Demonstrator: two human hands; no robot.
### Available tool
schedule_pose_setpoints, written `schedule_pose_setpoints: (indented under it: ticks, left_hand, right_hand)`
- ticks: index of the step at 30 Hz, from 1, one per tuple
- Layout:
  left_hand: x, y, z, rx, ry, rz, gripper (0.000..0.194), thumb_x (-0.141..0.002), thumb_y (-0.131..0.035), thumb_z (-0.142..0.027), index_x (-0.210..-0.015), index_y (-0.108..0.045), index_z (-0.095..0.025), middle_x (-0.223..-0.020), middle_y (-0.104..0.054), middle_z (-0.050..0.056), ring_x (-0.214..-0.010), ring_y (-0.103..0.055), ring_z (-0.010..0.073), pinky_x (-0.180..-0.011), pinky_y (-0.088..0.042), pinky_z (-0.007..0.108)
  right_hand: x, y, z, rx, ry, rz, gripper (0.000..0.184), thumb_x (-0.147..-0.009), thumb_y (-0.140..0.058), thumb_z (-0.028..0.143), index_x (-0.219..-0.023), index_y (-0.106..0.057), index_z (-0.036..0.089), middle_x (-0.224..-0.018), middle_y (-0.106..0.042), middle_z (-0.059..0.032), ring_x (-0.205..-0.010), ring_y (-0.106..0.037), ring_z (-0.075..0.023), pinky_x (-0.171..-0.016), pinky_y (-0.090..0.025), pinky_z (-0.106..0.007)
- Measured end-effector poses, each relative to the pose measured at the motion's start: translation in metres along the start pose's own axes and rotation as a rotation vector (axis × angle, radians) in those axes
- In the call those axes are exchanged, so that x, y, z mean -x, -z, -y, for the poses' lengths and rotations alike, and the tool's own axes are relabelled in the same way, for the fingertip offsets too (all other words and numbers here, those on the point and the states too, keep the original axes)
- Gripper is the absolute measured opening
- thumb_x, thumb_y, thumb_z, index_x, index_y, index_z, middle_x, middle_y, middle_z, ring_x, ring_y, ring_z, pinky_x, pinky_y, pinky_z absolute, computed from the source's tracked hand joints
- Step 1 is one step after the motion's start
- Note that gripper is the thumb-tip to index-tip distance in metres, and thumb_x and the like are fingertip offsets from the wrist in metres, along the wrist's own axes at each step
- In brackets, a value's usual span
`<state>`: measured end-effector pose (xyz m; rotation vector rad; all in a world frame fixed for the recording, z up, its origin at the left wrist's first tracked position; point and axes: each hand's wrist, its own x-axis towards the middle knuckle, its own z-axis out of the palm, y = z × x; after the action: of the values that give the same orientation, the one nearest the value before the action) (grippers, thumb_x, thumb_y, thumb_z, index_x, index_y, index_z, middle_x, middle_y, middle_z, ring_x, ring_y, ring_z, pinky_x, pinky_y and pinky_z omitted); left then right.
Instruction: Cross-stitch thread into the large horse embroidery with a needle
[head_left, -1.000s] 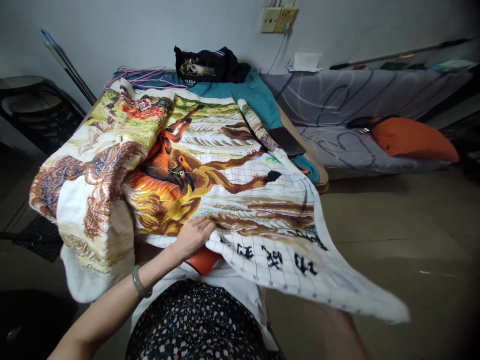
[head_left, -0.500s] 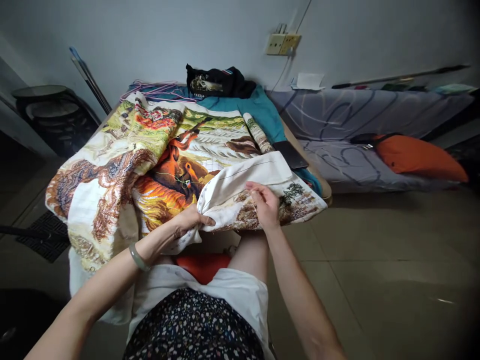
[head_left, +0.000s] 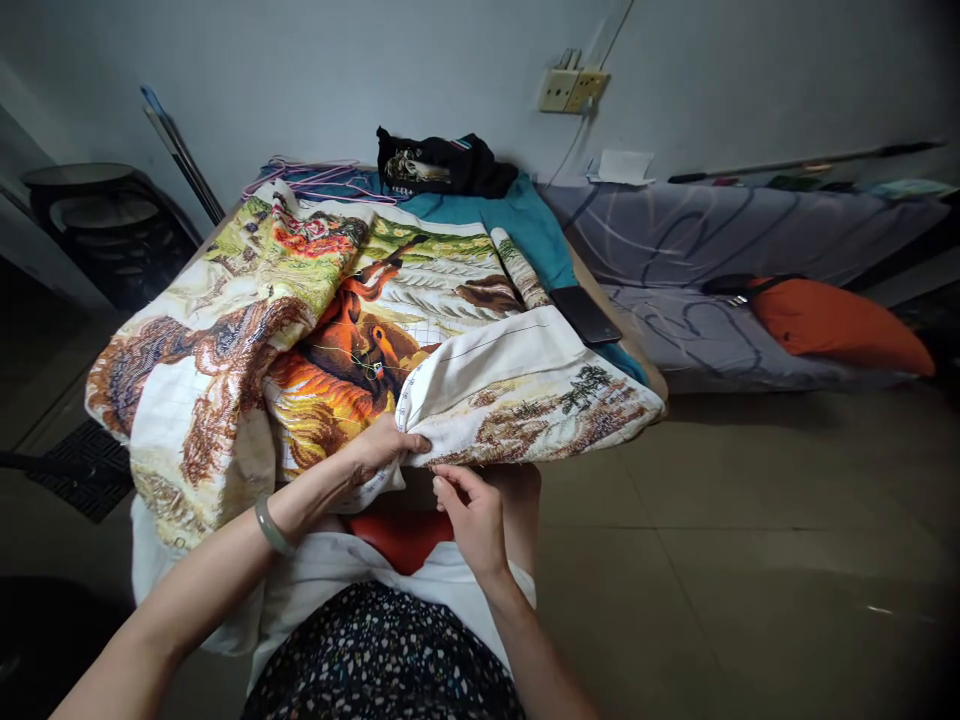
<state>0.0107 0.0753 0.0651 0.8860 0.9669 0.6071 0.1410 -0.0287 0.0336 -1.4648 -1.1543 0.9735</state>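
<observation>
Two hands work at the near edge of a large embroidery point(head_left: 360, 330), which lies draped over the surface point(head_left: 637, 358) with its right end folded back, pale underside up.

Head view: the left hand point(head_left: 384, 448) pinches the cloth at the fold, thumb on top, fingers curled under. The right hand point(head_left: 469, 512) sits just below the hem, fingertips drawn together near the edge; whether they grip a thread or needle is too small to tell. A green thread point(head_left: 352, 358) trails across the orange horse, and a rolled end point(head_left: 523, 268) rests by a dark phone point(head_left: 586, 316).

Much of the cloth hangs off the left side and near edge, so I judge its weight could drag the piece floorward if the left pinch loosens. A tug on the fold might snag the loose thread and pull stitches. The phone lies close to the surface's edge and just beside the cloth; a hard pull could nudge it off.
</observation>
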Motion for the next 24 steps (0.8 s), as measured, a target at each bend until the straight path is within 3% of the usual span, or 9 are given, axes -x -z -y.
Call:
schedule_pose_setpoints:
  ticks: [7, 16, 24]
  left_hand:
    - [-0.0018, 0.0015, 0.0024, 0.021, 0.000, 0.008, 0.029, -0.048, -0.072, -0.011, -0.076, -0.066, -0.008, -0.067, -0.065, 0.002, -0.059, -0.057, 0.0125, -0.060, -0.046, 0.025]
    - [-0.0027, 0.0023, 0.0041, 0.041, -0.001, 0.023, 0.031, -0.046, -0.073, -0.011, -0.077, -0.066, -0.008, -0.069, -0.066, 0.004, -0.061, -0.058, 0.0139, -0.062, -0.047, 0.026]
    - [-0.0034, 0.0025, 0.0063, 0.023, -0.004, 0.014, 0.029, -0.047, -0.072, -0.010, -0.075, -0.066, -0.007, -0.070, -0.066, 0.005, -0.061, -0.058, 0.0141, -0.062, -0.047, 0.027]
  right_hand:
    - [-0.0032, 0.0013, 0.0041, 0.089, 0.062, -0.004, 0.023, -0.079, -0.054, 0.028, -0.090, -0.070, 0.017, -0.081, -0.069, -0.0066, -0.067, -0.062, -0.0186, -0.057, -0.051, -0.027]
    - [-0.0041, -0.0006, 0.0072, 0.089, 0.031, -0.014, 0.022, -0.078, -0.053, 0.027, -0.089, -0.069, 0.015, -0.078, -0.069, -0.0062, -0.067, -0.062, -0.0190, -0.058, -0.051, -0.027]
    - [-0.0073, -0.0006, 0.0087, 0.106, 0.061, -0.005, 0.020, -0.078, -0.052, 0.024, -0.085, -0.070, 0.016, -0.082, -0.070, -0.0065, -0.073, -0.064, -0.0201, -0.069, -0.052, -0.030]
